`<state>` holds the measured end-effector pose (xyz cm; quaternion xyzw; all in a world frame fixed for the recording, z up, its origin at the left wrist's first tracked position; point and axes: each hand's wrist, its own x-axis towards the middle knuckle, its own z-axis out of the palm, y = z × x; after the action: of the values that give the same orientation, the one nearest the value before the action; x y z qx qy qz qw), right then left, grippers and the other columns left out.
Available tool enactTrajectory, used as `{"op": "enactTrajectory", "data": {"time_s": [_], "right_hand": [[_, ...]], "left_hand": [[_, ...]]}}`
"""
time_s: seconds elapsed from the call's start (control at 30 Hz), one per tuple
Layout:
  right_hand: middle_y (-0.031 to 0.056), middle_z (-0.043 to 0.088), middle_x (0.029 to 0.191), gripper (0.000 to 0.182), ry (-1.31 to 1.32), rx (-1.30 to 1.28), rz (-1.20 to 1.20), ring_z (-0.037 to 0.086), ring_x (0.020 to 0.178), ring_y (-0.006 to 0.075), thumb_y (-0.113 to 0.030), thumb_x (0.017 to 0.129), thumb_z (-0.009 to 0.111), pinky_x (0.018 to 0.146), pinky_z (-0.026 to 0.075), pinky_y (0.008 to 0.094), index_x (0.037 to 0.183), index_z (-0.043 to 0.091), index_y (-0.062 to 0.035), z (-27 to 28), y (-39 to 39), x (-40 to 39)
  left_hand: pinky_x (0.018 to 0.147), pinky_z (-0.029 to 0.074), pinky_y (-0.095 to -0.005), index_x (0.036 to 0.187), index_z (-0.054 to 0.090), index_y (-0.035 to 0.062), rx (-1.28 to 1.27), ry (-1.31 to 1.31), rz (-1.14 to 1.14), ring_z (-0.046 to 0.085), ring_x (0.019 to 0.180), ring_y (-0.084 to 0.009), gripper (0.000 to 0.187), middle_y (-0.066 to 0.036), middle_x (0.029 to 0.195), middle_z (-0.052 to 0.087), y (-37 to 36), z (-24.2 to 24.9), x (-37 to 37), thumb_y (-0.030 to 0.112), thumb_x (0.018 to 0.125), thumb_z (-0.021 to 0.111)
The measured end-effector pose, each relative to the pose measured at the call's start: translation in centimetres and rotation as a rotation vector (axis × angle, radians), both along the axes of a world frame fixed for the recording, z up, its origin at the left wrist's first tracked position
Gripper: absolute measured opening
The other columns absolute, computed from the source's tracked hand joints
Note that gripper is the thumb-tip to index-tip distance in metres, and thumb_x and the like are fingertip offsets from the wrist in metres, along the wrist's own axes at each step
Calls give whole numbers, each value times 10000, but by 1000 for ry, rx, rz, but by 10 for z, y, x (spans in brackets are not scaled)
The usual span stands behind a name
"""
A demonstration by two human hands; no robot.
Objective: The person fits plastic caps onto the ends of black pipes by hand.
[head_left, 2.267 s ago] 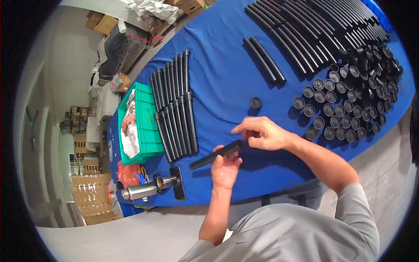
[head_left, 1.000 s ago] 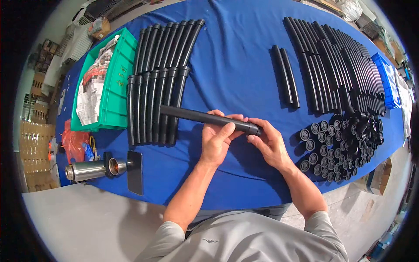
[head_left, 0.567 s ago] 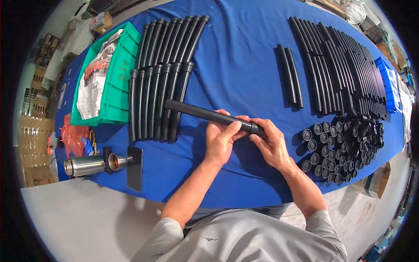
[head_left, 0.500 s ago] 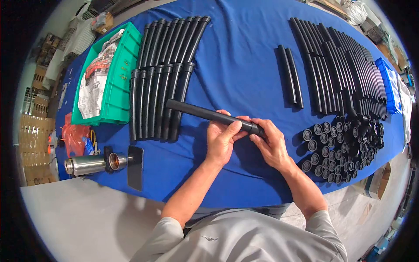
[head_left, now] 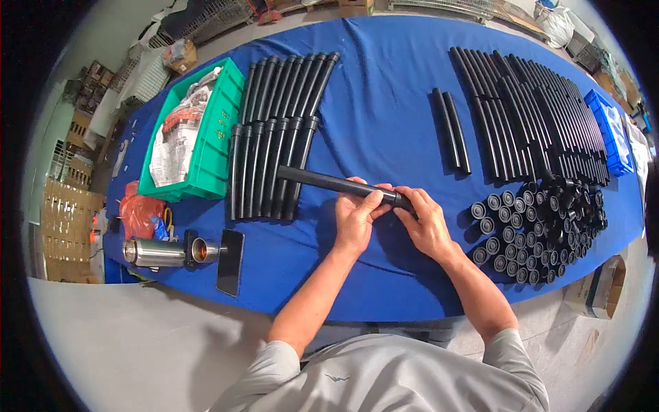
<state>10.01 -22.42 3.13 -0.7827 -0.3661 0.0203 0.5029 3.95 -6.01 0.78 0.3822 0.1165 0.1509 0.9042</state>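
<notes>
A black tube [head_left: 319,180] is held above the blue cloth, slanting down toward the right. My left hand [head_left: 357,218] is closed around its middle, thumb on top. My right hand [head_left: 424,225] grips the tube's right end, where a black end cap [head_left: 393,198] shows partly between the fingers; the far tip is hidden. To the left lie two rows of black tubes with caps [head_left: 274,137] at their upper ends. On the right, many black ring-faced caps [head_left: 518,244] stand in a cluster, nearest to my right hand.
Two loose tubes [head_left: 451,130] lie beside a large group of plain tubes [head_left: 528,117]. A green crate [head_left: 216,137] with newspaper stands left, near a steel flask [head_left: 156,253], a phone [head_left: 230,262] and a red plastic bag [head_left: 141,211]. A blue bin [head_left: 621,147] sits far right.
The camera view has shifted, so the crate and capped tubes appear lower and farther right. Both hands keep their hold on the tube, with only slight finger movement.
</notes>
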Motion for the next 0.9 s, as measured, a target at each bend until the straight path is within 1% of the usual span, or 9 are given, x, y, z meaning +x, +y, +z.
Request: {"op": "enactTrajectory", "data": {"time_s": [0.03, 0.13, 0.23, 0.33, 0.43, 0.53, 0.73, 0.83, 0.9], "right_hand": [[181, 641, 1053, 385, -27, 5, -3, 666, 860, 340, -63, 901, 716, 710, 528, 391, 1261, 598, 8, 0, 0, 0], [154, 659, 1016, 379, 77, -27, -25, 680, 825, 263, -86, 906, 727, 695, 533, 358, 1253, 605, 5, 6, -1, -3], [116, 671, 951, 359, 401, 151, 53, 673, 764, 166, -123, 916, 741, 665, 537, 314, 1222, 611, 13, -4, -4, 1], [83, 670, 888, 353, 558, 197, 81, 659, 712, 113, -162, 928, 749, 636, 538, 284, 1192, 609, 25, -7, -5, 4], [67, 669, 858, 293, 498, 163, 44, 653, 713, 110, -124, 943, 724, 644, 545, 271, 1162, 615, 37, 5, -10, 0], [100, 663, 844, 324, 401, 179, 49, 668, 651, 140, -189, 939, 736, 603, 536, 286, 1144, 621, 33, -3, -9, 0], [170, 654, 886, 329, 301, 60, 8, 672, 738, 276, -167, 907, 753, 650, 514, 397, 1139, 626, 27, -6, -10, 0], [176, 648, 933, 341, 173, 26, 5, 650, 802, 316, -170, 890, 765, 681, 499, 429, 1149, 630, 8, -1, -12, 3], [165, 650, 963, 349, 119, 31, -9, 650, 813, 307, -173, 883, 773, 686, 503, 420, 1153, 632, -3, -2, -13, 5]], "left_hand": [[840, 658, -401, 1158, 506, 106, -15, -10, -12, 725, 1040, -283, 274, -214, 1127, 700, 1, 0, 0, 11, 957, 666], [847, 655, -402, 1160, 517, 103, -39, -39, -45, 710, 1078, -289, 264, -215, 1153, 690, 4, 1, -1, 11, 960, 663], [897, 636, -440, 1168, 547, 98, 13, -74, -106, 675, 1154, -306, 245, -211, 1213, 669, 7, -6, 1, 34, 965, 669], [969, 600, -495, 1188, 578, 96, 40, -96, -188, 634, 1222, -331, 232, -195, 1265, 651, 11, -9, 0, 89, 976, 672], [1002, 579, -528, 1212, 595, 106, -76, -110, -215, 620, 1244, -351, 241, -175, 1279, 651, 32, 1, -5, 127, 984, 670], [972, 598, -531, 1204, 603, 130, -169, -128, -174, 621, 1247, -367, 219, -160, 1254, 671, 52, -4, -15, 107, 991, 652], [966, 610, -511, 1176, 606, 130, -139, -117, -160, 620, 1248, -367, 186, -154, 1237, 680, 52, -11, -20, 91, 997, 636], [975, 607, -508, 1186, 603, 127, -137, -92, -173, 620, 1249, -366, 209, -158, 1230, 684, 53, -7, -15, 79, 988, 646], [1020, 570, -532, 1208, 608, 115, -159, -73, -203, 590, 1287, -374, 213, -164, 1238, 682, 53, -2, -12, 76, 999, 625]]}}
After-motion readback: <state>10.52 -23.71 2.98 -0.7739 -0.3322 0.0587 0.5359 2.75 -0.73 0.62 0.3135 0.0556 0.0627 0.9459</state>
